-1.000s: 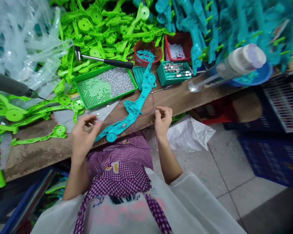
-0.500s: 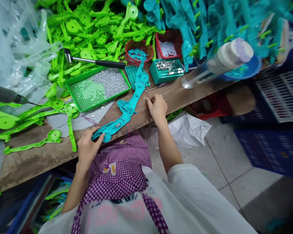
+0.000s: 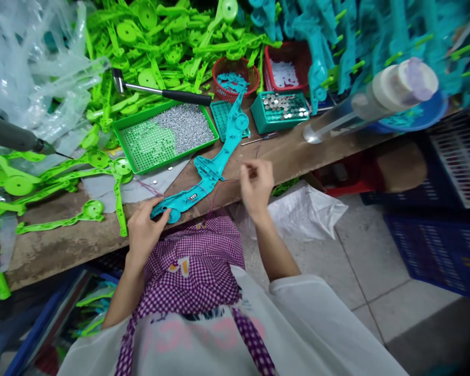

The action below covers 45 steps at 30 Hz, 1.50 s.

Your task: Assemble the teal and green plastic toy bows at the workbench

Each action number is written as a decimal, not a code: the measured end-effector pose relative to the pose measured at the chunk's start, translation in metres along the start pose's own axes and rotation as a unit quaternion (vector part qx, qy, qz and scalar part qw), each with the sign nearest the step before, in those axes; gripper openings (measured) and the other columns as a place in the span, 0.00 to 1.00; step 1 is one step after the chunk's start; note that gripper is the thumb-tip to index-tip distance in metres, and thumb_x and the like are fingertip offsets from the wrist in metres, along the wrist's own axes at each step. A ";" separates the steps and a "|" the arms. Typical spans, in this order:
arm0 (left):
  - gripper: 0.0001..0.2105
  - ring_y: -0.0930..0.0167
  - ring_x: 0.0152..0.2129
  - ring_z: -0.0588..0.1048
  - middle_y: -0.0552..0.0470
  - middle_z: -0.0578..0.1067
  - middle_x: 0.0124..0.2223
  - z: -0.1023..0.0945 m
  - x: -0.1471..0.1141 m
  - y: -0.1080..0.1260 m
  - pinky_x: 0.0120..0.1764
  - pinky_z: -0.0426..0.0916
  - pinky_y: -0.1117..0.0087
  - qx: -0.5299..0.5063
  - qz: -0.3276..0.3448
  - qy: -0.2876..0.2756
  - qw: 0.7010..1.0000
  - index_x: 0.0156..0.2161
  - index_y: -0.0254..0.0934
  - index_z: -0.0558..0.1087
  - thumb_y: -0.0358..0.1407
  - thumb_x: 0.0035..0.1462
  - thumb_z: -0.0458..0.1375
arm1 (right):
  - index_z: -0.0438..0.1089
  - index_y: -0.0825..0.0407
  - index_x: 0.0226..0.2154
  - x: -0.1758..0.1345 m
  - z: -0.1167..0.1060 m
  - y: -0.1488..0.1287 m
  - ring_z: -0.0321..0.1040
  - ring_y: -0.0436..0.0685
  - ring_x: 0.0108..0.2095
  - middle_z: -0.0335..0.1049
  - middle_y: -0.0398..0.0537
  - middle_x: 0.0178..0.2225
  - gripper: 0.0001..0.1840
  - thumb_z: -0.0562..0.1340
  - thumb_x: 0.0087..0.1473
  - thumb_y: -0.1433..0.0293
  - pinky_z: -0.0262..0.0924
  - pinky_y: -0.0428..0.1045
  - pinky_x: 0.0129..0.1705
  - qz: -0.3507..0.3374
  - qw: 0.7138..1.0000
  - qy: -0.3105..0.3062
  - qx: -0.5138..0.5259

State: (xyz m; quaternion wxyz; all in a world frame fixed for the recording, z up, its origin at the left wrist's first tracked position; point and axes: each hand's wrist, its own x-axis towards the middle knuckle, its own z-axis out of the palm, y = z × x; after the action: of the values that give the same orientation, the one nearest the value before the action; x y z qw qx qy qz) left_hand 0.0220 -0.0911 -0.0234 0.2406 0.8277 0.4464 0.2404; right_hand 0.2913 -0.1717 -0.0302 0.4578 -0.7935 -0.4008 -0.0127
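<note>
A teal molded plastic part (image 3: 209, 169), long and bent, lies slantwise across the bench edge with its hollow side up. My left hand (image 3: 145, 222) grips its lower left end, thumb on the near side by a round lobe. Thin red and blue wires (image 3: 210, 201) run along and out of the part. To the right of its middle, my right hand (image 3: 257, 188) is raised with fingertips pinched together. A thin reddish wire (image 3: 257, 150) shows just above those fingertips, so the pinch seems to be on it. A small screwdriver (image 3: 260, 139) lies beyond this hand.
A green tray (image 3: 141, 168) of small screws, a hammer (image 3: 160, 93), red baskets (image 3: 254, 86) and a teal box (image 3: 272, 125) of metal discs stand behind. Green parts (image 3: 172, 31) pile at the back. A power screwdriver (image 3: 15, 137) hangs left; a clear bottle (image 3: 360, 107) stands right.
My right hand has drawn back toward me and turned, its fingertips curling inward. My left hand stays on the part's end. The whole view has shifted slightly.
</note>
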 end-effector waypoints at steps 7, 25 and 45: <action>0.12 0.66 0.40 0.78 0.48 0.79 0.44 0.003 -0.004 0.002 0.45 0.70 0.65 0.012 0.004 0.011 1.000 0.47 0.38 0.75 0.40 0.59 0.60 | 0.77 0.46 0.38 -0.081 0.031 -0.048 0.68 0.53 0.32 0.71 0.46 0.33 0.11 0.59 0.60 0.63 0.65 0.51 0.34 0.053 0.982 -0.122 0.136; 0.12 0.66 0.40 0.77 0.49 0.80 0.43 0.004 -0.001 -0.003 0.45 0.70 0.65 -0.014 -0.009 -0.001 1.000 0.46 0.39 0.75 0.40 0.57 0.61 | 0.73 0.48 0.29 -0.073 0.035 -0.035 0.68 0.53 0.34 0.73 0.43 0.32 0.07 0.62 0.56 0.65 0.51 0.53 0.44 0.003 0.995 -0.093 -0.024; 0.12 0.67 0.40 0.77 0.50 0.80 0.42 0.005 0.000 -0.005 0.45 0.70 0.68 -0.022 0.004 0.005 1.000 0.46 0.38 0.75 0.38 0.57 0.62 | 0.74 0.48 0.37 -0.079 0.031 -0.038 0.68 0.54 0.40 0.70 0.46 0.38 0.06 0.63 0.57 0.65 0.52 0.53 0.44 -0.081 0.994 -0.055 -0.049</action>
State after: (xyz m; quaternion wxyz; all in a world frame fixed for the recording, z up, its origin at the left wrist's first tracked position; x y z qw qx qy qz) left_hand 0.0215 -0.0896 -0.0301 0.2558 0.8230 0.4384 0.2551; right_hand 0.2023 -0.1878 -0.0518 0.3927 -0.7797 -0.4871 -0.0258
